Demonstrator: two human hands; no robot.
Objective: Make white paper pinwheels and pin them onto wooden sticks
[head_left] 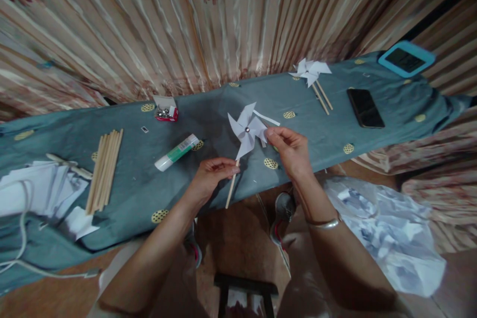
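Observation:
A white paper pinwheel with a metal pin at its centre sits on a thin wooden stick. My left hand pinches that stick just below the wheel. My right hand pinches the tip of the wheel's right blade. Both hands hover over the front edge of a long table under a blue-grey cloth. A white paper strip lies just behind the wheel.
A glue stick lies left of my hands, a red box of pins behind it. Several wooden sticks and white paper lie far left. Finished pinwheels, a black phone, a blue-framed tablet are right. A plastic bag lies below.

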